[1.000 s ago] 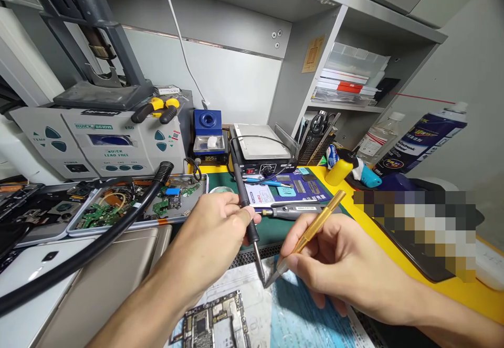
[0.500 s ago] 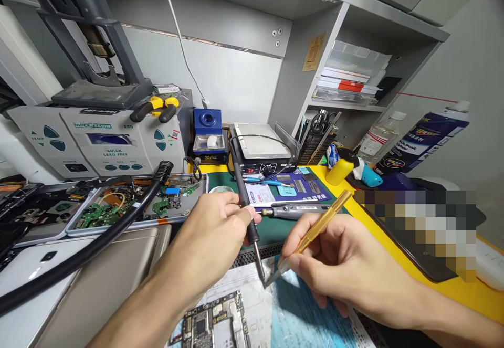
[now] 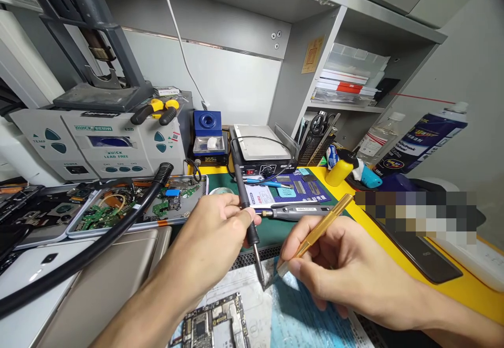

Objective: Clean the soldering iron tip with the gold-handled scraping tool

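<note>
My left hand (image 3: 218,227) grips a black soldering iron (image 3: 244,201) by its handle, fingers and thumb closed round it, with the tip pointing down over the printed sheet (image 3: 254,306). Between the thumb and fingers of my right hand (image 3: 338,259) is a brass-coloured craft knife (image 3: 325,224). Its thin blade end meets the iron's tip or lies right beside it; which of the two, I cannot tell. Below my left wrist, a phone circuit board (image 3: 212,322) lies on the sheet, cut off by the lower edge of the view.
A hot air station (image 3: 98,143) stands at the back left, its black hose (image 3: 129,217) crossing opened devices. Behind my hands are a heating plate (image 3: 260,146) and a grey pen-shaped tool (image 3: 295,211). Bottles and a spray can (image 3: 423,138) stand at right.
The view has shifted very slightly. The knife's blade end has moved a little against the iron's tip; both hands keep their holds.
</note>
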Demonstrator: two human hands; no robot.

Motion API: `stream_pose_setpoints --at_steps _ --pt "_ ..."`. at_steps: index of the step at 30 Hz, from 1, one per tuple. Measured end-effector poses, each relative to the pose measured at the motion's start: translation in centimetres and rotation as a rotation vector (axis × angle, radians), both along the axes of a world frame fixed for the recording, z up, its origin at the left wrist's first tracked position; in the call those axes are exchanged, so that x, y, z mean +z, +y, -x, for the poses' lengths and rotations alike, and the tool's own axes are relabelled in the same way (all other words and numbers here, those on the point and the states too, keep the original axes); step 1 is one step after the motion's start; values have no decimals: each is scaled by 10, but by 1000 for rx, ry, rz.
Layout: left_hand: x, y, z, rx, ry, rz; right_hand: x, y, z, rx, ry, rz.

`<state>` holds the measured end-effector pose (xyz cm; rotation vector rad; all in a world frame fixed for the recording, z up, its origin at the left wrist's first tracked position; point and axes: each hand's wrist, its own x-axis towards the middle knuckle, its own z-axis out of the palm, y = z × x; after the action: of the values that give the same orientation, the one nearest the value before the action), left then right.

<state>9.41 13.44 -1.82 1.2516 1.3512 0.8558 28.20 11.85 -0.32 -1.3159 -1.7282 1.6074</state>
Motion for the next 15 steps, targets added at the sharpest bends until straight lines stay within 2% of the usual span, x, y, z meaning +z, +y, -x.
stream_pose_setpoints --at_steps 15 --pt "6 0 -4 20 44 -56 0 0 2 -32 -24 28"
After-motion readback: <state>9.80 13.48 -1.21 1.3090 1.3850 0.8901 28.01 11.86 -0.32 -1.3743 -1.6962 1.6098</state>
